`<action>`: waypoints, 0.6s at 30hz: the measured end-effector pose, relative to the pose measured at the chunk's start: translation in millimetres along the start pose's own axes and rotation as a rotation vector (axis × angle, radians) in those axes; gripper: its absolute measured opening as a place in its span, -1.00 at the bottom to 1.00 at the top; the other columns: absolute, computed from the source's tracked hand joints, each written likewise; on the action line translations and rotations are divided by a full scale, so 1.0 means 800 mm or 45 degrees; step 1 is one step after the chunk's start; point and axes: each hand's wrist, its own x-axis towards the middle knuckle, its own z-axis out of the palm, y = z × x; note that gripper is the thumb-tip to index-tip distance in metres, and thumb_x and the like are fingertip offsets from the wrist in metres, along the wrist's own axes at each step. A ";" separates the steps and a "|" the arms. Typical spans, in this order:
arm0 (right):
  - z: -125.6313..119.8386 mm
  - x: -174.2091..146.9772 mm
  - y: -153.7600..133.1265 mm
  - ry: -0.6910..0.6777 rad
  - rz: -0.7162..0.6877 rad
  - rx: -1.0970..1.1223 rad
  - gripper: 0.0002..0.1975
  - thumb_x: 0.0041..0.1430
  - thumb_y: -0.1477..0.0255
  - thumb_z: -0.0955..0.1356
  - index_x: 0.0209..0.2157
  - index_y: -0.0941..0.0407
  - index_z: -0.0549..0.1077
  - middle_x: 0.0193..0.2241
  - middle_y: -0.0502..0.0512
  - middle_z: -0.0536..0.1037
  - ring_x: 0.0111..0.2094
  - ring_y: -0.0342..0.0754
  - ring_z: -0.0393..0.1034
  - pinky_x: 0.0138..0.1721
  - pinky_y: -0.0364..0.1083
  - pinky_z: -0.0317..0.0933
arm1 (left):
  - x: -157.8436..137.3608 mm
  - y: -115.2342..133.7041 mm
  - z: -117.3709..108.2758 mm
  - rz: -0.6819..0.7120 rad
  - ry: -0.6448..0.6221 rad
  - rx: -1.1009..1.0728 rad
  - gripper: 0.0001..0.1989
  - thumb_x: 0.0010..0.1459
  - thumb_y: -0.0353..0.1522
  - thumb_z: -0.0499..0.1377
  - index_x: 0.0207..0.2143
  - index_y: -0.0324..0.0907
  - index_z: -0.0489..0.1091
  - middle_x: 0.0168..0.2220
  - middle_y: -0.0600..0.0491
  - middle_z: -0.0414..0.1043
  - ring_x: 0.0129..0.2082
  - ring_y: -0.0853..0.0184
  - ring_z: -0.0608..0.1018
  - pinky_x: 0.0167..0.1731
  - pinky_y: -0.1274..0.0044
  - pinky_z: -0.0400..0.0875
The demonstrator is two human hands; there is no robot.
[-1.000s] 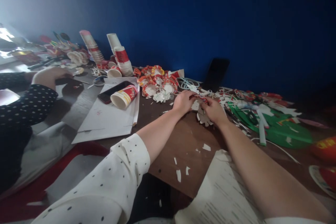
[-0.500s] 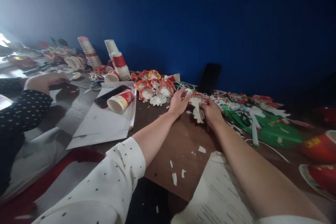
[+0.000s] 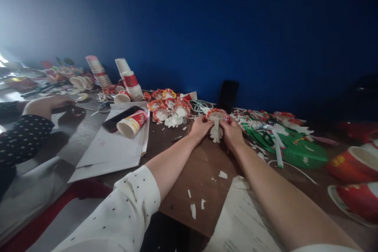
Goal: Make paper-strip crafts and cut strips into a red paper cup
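- Right hand (image 3: pixel 233 132): thumb and fingers closed on the right edge of a paper cutout (image 3: pixel 216 133).
- Left hand (image 3: pixel 201 128): fingers bent, gripping the cutout's left edge; some fingertips are hidden behind it.
- Cutout position: between both hands, at the far side of the brown tabletop (image 3: pixel 183 177). Red, patterned, scalloped rim at top; pale, notched strip hanging below. Whether its lower end touches the table: cannot tell.
- Left of the hands: a heap of similar cutouts (image 3: pixel 173 106), red, orange and white, just beside a coil of pale blue cord (image 3: pixel 201 106).
- Farther left: white papers (image 3: pixel 109 149) bearing a dark phone (image 3: pixel 122 119) and a paper cup (image 3: pixel 132 123) on its side. The cup overlaps the phone in this view; contact unclear.
- Behind these: two leaning cup stacks (image 3: pixel 100 74) near the blue wall (image 3: pixel 189 27).
- Right of the hands: a green disc (image 3: pixel 310 153) under paper offcuts, with a white marker (image 3: pixel 278 149) across its near edge.
- Far right: red cups (image 3: pixel 345 163), tipped over, blurred.
- Near side: small white scraps (image 3: pixel 223 174) lie loose on the tabletop; a printed sheet (image 3: pixel 236 224) lies beside the right forearm.
- Far left: a co-worker's hand (image 3: pixel 49 104), dark dotted sleeve (image 3: pixel 26 134), well apart from the cutout.
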 end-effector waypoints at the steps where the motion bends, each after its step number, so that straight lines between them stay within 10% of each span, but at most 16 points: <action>1: 0.001 -0.001 -0.003 0.010 0.038 0.079 -0.55 0.03 0.25 0.29 -0.04 0.12 0.40 -0.20 0.11 0.58 -0.25 0.02 0.49 -0.23 -0.04 0.34 | 0.001 -0.001 0.000 -0.014 0.005 -0.006 -0.79 -0.05 -0.37 0.26 -0.30 -0.24 0.44 -0.46 0.06 0.49 -0.48 0.40 0.49 -0.37 0.57 0.39; 18: 0.005 -0.001 -0.003 0.148 0.079 0.164 -0.50 0.04 0.18 0.34 0.01 0.10 0.40 -0.09 0.16 0.54 -0.10 0.06 0.45 -0.10 0.05 0.33 | 0.007 -0.007 0.007 -0.138 0.007 -0.300 -0.96 0.01 -0.45 0.20 -0.47 -0.24 0.37 -0.57 0.10 0.41 -0.58 0.42 0.47 -0.51 0.59 0.38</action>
